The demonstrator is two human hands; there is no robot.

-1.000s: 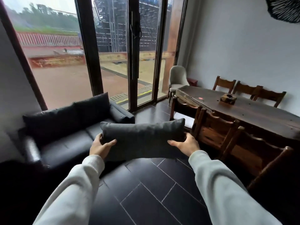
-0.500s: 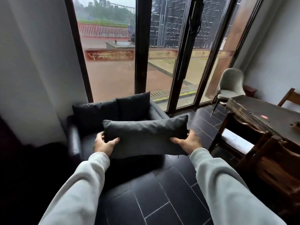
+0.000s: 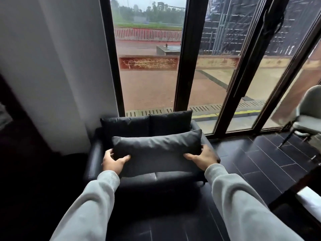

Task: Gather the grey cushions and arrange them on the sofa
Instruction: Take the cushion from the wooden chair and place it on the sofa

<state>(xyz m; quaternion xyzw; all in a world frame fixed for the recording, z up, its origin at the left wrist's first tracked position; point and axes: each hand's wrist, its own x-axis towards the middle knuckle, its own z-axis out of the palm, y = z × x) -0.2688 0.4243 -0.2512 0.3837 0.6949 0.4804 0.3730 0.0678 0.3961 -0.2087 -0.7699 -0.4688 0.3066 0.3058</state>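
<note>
- Dark tiled floor [image 3: 271, 164], tall glass doors [image 3: 225, 66] behind, pale chair [image 3: 307, 115] at far right.
- Black sofa [image 3: 93, 159] against the white wall [image 3: 52, 66], two dark back cushions [image 3: 147, 123] upright along its rear edge.
- Grey cushion [image 3: 156, 150] held lengthwise over the seat, near the front edge.
- Left hand [image 3: 112, 162] clamped on its left end, thumb on top.
- Right hand [image 3: 203, 157] clamped on its right end, fingers curled around.

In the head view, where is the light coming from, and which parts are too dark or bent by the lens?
Head view: daylight enters through the window behind the sofa; the left edge is nearly black; the window frames bow from wide-angle distortion; the grey cushion held by left hand and right hand reads clearly.
</note>
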